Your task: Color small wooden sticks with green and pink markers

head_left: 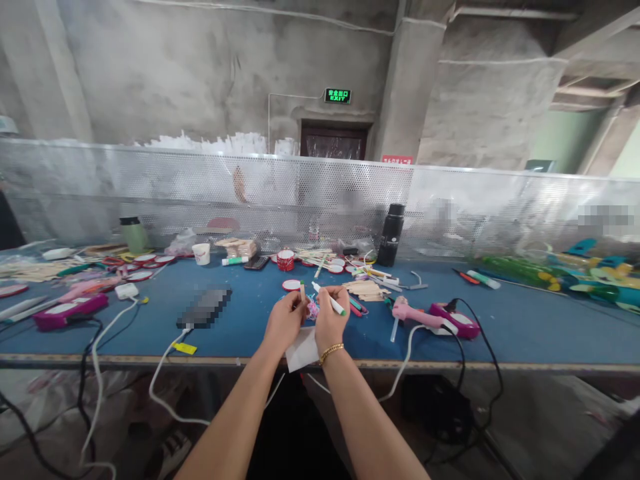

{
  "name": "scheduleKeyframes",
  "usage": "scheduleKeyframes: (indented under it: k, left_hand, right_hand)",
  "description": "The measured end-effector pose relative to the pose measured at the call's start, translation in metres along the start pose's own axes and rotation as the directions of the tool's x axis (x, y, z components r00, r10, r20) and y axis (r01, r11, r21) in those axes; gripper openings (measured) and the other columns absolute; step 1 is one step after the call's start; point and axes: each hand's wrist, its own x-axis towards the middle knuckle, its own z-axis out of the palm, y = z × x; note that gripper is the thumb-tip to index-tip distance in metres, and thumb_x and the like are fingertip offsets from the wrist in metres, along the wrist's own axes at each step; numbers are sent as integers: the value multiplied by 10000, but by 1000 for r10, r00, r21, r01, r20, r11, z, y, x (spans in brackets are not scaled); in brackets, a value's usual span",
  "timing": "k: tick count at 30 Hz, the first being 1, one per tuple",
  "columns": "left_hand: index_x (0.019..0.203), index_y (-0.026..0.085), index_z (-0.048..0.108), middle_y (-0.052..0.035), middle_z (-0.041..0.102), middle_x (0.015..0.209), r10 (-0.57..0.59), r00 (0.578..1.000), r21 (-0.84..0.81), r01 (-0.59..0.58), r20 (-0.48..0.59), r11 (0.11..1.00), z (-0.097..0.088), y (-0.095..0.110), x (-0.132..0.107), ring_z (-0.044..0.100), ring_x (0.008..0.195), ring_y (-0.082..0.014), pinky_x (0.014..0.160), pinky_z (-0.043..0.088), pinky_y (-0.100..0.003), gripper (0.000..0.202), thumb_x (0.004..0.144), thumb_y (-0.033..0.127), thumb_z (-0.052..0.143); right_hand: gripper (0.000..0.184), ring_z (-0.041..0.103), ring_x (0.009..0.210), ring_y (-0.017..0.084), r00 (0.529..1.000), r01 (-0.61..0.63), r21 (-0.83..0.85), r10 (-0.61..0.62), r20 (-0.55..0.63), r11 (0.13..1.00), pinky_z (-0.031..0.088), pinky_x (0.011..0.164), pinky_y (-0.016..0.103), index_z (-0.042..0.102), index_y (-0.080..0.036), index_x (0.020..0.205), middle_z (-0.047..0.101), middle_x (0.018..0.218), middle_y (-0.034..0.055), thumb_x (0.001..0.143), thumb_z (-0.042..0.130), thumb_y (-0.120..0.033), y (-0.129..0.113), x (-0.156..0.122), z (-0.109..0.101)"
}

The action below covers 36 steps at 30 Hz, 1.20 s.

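While our left hand [286, 320] pinches a short wooden stick [303, 291] upright between thumb and fingers, our right hand [330, 317] closes around a white-and-green marker [339, 307], its white end angled toward the stick and its green end jutting out past the knuckles. Both things are up in our grasp, close together above the near edge of the blue counter [540, 330]. We judge the step in hand to be working the marker against the stick; whether its end touches the wood or sits just short of it, we cannot tell at this size.

Just beyond our fingers lies a pink-and-blue bundle [313, 309], partly hidden, and a white sheet [302, 349] hangs at the counter's edge below our wrists. To the right of the marker are some coloured pens [358, 307] and, behind them, a pile of flat wooden sticks [365, 289]; a pink glue gun [413, 313] rests farther right.

As we see it, the next move calls for a steady left pinch, low enough to leave the upper wood free, and a light right hand bringing the marker's end squarely to the stick, clear of our fingertips.
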Motion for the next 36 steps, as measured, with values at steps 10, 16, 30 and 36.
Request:
scheduleKeyframes:
  k: [10,16,30,36]
  left_hand:
    - [772,206,620,27,583,620,-14,1000,10,14,-6,1000,1,3,-3,507,571,-137,579,365,-255,189,885,346,560]
    - [741,213,591,26,578,613,-27,1000,59,27,2,998,0,7,-4,497,568,-140,596,368,-259,225,895,373,555]
    - [735,216,590,24,586,613,-22,1000,82,22,-6,996,-1,7,-5,507,575,-145,606,367,-262,203,891,338,547]
    - [729,214,588,25,580,605,-16,1000,82,17,-11,996,-2,9,-5,509,576,-144,600,356,-258,194,888,314,540]
  right_hand:
    - [168,508,608,124,985,150,-89,-141,101,985,428,621,264,538,-211,735,561,660,-44,851,601,-314,-2,-8,-3]
    - [170,512,637,125,986,135,-88,-126,108,987,429,643,266,543,-206,734,568,679,-43,846,609,-315,0,-5,-2]
    - [173,514,624,122,986,128,-102,-115,119,987,428,631,263,559,-204,742,584,679,-40,859,614,-319,4,-5,-2]
    - [165,516,625,123,990,122,-97,-114,82,988,429,633,262,550,-207,738,578,667,-43,851,606,-314,0,-5,-1]
